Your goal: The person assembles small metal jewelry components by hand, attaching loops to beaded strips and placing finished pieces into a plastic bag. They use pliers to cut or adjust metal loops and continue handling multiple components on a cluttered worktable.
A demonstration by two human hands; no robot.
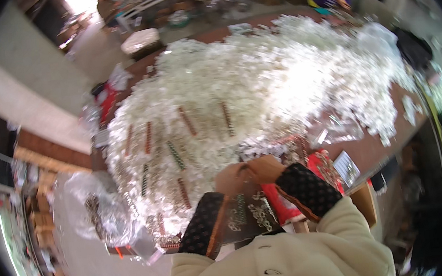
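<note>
- My left hand (229,179) and right hand (266,169) meet at the fingertips, fingers curled in; I cannot tell whether they hold anything.
- Pale strands (263,217) lie at 6 o'clock from them, red material (277,201) just beside.
- On the table (405,110), the white pile (236,77) spans 9 to 2 o'clock, strips (187,121) around 10.

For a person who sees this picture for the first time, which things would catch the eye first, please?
Probably the huge heap of small whitish pieces, spread over most of the brown table. Next, perhaps, the thin reddish strips and green strips on its left part. Then the left hand and right hand, close together at the heap's near side.
</note>
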